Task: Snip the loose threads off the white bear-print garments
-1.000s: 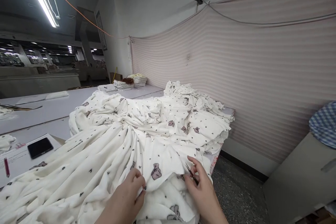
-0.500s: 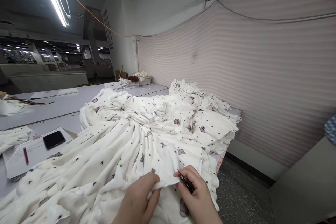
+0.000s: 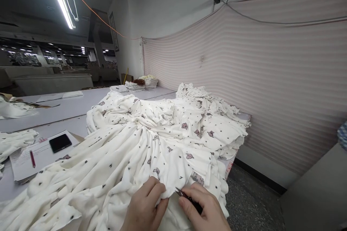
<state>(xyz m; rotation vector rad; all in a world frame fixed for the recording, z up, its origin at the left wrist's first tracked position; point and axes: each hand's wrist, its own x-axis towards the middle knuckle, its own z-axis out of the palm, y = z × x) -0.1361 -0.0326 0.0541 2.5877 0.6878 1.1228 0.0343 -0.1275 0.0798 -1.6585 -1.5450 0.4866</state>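
White fabric (image 3: 121, 158) printed with small dark marks and greyish-pink animal figures lies in a large gathered heap over the near table. My left hand (image 3: 148, 202) is closed on an edge of this fabric, pinching it between thumb and fingers. Just to the right, my right hand (image 3: 204, 205) is wrapped round small dark thread snips (image 3: 189, 201). Their pointed tip faces left, close beside the pinched edge; I cannot tell whether it touches the cloth. Most of the snips' body is hidden inside my right hand.
Left of the heap, a black phone (image 3: 60, 143) and a red pen (image 3: 32, 159) lie on written papers (image 3: 24, 166). Folded cloth stacks (image 3: 149, 81) stand at the table's far end. A pink-striped sheet (image 3: 257, 79) hangs along the right wall, above a speckled floor (image 3: 249, 195).
My right hand has let go of the fabric edge and shifted slightly down, the snips now pointing left at it. My left hand keeps its pinch. The view has shifted slightly.
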